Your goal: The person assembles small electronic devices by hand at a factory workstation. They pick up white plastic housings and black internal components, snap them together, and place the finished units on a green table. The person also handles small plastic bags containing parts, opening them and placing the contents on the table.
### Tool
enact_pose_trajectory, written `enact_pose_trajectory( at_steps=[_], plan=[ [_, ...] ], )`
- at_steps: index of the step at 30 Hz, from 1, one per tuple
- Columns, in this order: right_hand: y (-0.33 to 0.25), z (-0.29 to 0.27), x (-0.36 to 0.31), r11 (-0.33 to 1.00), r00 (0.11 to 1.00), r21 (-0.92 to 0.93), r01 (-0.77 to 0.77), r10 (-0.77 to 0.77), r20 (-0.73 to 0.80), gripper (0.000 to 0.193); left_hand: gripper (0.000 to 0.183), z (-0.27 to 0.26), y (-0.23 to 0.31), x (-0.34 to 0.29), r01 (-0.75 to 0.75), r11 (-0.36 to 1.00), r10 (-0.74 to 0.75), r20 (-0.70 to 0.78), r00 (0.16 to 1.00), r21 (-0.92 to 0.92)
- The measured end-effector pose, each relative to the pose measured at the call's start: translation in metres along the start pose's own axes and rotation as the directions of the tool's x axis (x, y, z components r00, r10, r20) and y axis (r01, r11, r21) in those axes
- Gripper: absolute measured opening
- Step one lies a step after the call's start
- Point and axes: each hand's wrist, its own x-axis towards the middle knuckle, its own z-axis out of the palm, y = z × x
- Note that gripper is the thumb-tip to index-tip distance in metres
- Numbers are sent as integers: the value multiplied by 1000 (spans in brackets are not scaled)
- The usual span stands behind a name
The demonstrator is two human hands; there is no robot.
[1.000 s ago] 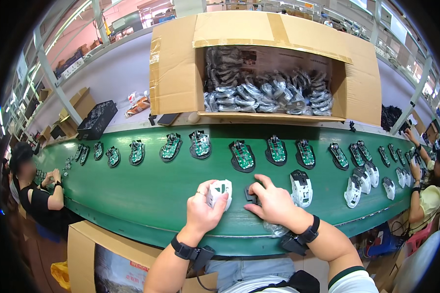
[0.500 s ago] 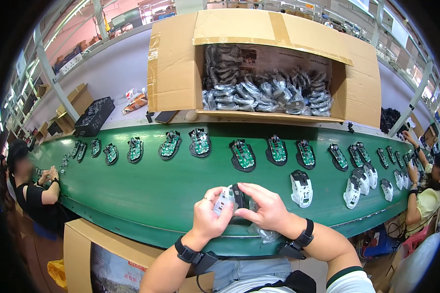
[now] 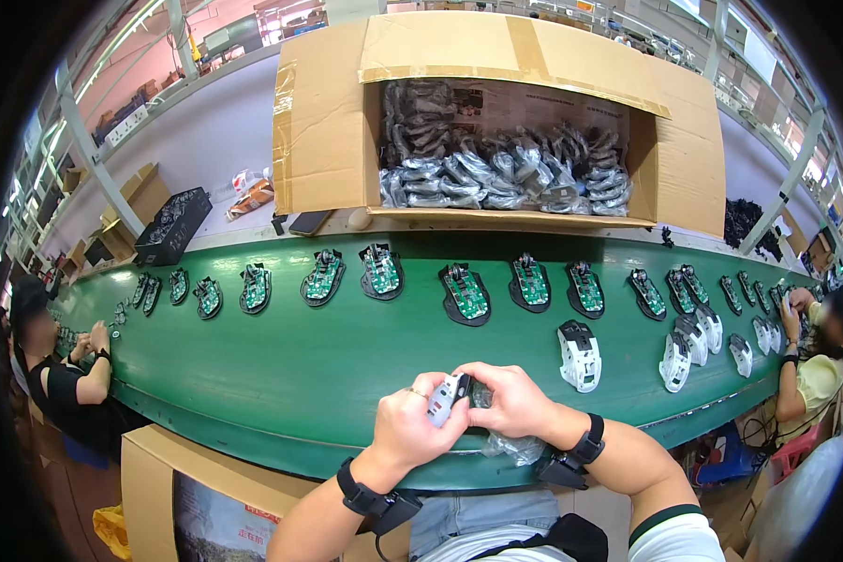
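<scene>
Near the front edge of the green bench, both my hands grip one white-and-black computer mouse top shell (image 3: 443, 398). My left hand (image 3: 407, 423) is closed around its white part, thumb pressed on the near side. My right hand (image 3: 517, 401) pinches its black edge, fingertips at the top. Under the right palm lies a crumpled clear plastic bag (image 3: 513, 450); whether this hand also grips it is hard to tell. A similar mouse shell (image 3: 580, 361) lies to the right. Beyond my hands sit mouse bases with green circuit boards (image 3: 464, 295).
An open cardboard box (image 3: 323, 140) of bagged parts stands behind the green bench (image 3: 253, 365). More white shells (image 3: 674, 361) lie at right. Co-workers sit at both ends. A black bin (image 3: 173, 225) stands back left; another cardboard box (image 3: 150, 487) is below the front edge.
My hands have drawn together around the mouse shell and tilted it. The left hand now covers more of the white part. At right, a co-worker's raised arm has come down.
</scene>
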Motion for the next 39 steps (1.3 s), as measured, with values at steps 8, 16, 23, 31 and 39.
enact_pose_trajectory(
  at_steps=[8,16,23,31,39],
  plan=[
    [-8,8,11,989,984,-66,133,-140,-107,43,10,-10,-7,8,-74,981,89,-76,993,179],
    [-7,2,9,915,970,334,-226,178,167,21,13,-14,-14,4,37,996,-47,-127,991,-77],
    [6,5,10,874,990,466,-139,116,78,23,20,-7,-20,-3,153,934,-184,-67,981,-322],
    [33,-95,0,830,924,-420,-368,274,-267,32,43,6,-27,-4,-213,966,181,205,962,148],
    [52,-189,-69,705,774,-476,-526,165,-612,30,34,-2,-35,-11,-250,956,203,266,942,156]
  ],
)
